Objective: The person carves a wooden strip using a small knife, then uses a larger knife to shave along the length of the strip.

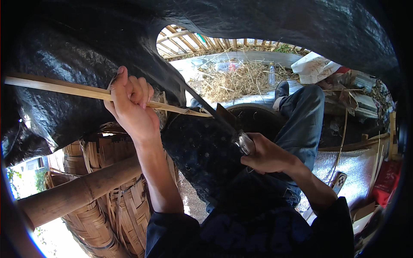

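My left hand (132,101) is closed around a long split bamboo strip (60,86), its thumb pointing up. The strip runs from the far left edge, through the fist, to a thin end over my lap. In my right hand (271,155) is a long knife (211,109), gripped near a shiny metal collar at the handle. Its dark blade slants up and left, crossing close to the strip's thin end; whether they touch I cannot tell. A dark cloth (193,159) covers my lap beneath both.
Woven bamboo baskets (129,202) and a thick bamboo pole (86,189) stand at the lower left. Black plastic sheeting (77,43) hangs overhead. Ahead lies a heap of shavings (241,79) with a clear bottle (271,73). A phone (339,182) and a red bag (386,182) are at right.
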Available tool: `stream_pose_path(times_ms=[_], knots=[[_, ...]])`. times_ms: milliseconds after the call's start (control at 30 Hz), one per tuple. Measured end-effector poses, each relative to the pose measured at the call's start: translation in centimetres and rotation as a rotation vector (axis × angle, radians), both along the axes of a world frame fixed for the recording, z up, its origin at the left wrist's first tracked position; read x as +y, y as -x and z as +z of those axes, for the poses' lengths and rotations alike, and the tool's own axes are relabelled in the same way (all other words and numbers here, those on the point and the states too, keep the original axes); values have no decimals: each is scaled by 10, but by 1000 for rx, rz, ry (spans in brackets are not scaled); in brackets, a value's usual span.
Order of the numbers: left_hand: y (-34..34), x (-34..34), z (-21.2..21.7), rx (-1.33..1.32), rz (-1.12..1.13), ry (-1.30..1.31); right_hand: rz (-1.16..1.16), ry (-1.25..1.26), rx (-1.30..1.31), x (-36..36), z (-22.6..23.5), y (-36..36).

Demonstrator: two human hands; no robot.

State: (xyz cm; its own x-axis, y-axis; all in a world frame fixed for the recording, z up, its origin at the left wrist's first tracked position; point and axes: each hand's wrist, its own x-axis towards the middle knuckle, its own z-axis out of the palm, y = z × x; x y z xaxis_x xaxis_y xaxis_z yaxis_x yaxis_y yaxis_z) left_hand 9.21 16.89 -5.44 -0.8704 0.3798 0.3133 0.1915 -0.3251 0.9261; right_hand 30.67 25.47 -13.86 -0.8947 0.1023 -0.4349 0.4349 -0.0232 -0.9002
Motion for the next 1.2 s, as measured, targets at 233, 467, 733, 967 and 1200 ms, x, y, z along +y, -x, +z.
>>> stream_pose_path(times_ms=[233, 467, 733, 967, 1200], knots=[[-4, -1, 0, -4, -69, 2, 85, -135, -20, 2, -30, 0], [6, -1, 1, -7, -3, 12, -53, -125, 249, -5, 0, -1], [5, 1, 1, -28, -27, 21, 53, -141, 99, 11, -35, 1], [11, -5, 2, -46, 18, -10, 89, 208, -170, 0, -42, -12], [10, -5, 1, -41, -72, 0, 83, -150, 65, 11, -57, -5]])
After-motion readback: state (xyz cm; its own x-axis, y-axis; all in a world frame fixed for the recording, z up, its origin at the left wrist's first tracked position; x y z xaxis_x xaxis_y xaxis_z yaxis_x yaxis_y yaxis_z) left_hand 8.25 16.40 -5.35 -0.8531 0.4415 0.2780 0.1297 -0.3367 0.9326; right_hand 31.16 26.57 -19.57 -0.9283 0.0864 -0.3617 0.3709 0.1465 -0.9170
